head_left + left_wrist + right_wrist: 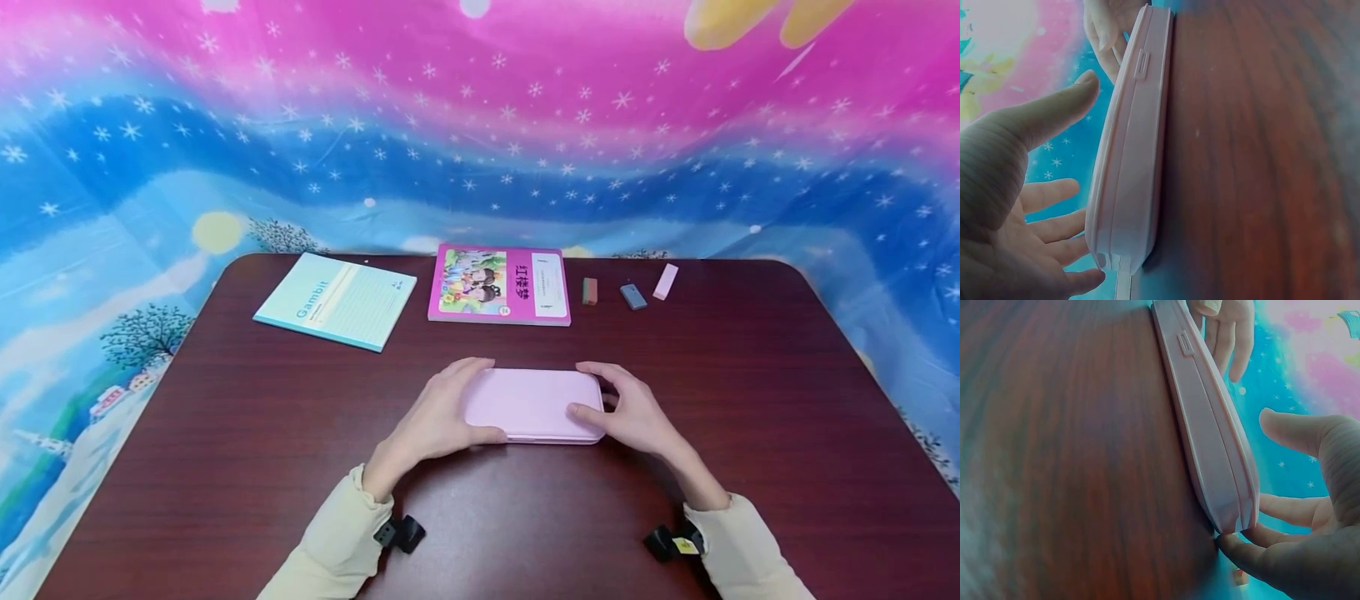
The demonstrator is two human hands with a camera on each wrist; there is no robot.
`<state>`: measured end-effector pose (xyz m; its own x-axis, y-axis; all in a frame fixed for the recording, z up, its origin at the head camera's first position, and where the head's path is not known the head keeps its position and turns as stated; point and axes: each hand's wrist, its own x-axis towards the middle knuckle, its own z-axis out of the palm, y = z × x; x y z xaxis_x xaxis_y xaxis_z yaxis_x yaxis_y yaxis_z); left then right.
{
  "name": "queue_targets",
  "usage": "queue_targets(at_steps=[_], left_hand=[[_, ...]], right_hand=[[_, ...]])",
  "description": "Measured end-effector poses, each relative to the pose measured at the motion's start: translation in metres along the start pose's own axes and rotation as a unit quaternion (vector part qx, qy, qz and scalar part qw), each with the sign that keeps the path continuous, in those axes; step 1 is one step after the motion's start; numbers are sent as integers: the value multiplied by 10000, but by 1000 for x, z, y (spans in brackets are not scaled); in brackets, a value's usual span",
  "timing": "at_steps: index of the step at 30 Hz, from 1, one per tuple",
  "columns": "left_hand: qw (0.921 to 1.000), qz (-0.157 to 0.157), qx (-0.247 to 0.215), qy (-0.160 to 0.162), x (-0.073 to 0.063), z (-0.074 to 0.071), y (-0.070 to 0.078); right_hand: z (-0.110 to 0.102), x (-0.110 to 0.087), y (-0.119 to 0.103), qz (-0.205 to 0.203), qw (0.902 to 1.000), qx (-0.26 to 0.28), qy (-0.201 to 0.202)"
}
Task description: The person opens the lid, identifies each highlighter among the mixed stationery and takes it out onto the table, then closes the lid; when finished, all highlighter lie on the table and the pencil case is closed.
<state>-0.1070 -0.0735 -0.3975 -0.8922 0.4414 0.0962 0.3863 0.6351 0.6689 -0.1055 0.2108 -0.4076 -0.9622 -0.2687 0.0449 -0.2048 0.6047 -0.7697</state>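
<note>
Nearby, a notebook (337, 302) and magenta book (500, 286) lie beyond the pink case (528, 404).

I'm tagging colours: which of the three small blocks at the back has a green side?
The leftmost block, beside the pink book, with a brownish top. The middle block looks blue-grey and the rightmost block pale pink.

There are two bare hands, a left hand (442, 414) and right hand (639, 414); two cream sleeves (333, 537); one pale-pink rounded-rectangular case (528, 404); one pale-aqua paper notebook (337, 302); one magenta illustrated paper book (498, 285); three small rectangular blocks, namely one orange-and-green block (590, 292), one blue-grey block (633, 297), one pale-pink block (665, 282); one red-brown wood-grained table (517, 525).
</note>
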Motion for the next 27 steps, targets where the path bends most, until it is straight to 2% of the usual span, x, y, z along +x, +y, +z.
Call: queue_targets(at_steps=[4, 13, 27], left_hand=[[9998, 27, 185, -79, 3, 0, 1], [9948, 276, 949, -243, 5, 4, 7], [9913, 362, 1266, -49, 6, 9, 10]], right_hand=[[0, -1, -1, -5, 10000, 4, 1], [0, -1, -3, 20, 10000, -30, -11], [0, -2, -4, -5, 10000, -45, -26]])
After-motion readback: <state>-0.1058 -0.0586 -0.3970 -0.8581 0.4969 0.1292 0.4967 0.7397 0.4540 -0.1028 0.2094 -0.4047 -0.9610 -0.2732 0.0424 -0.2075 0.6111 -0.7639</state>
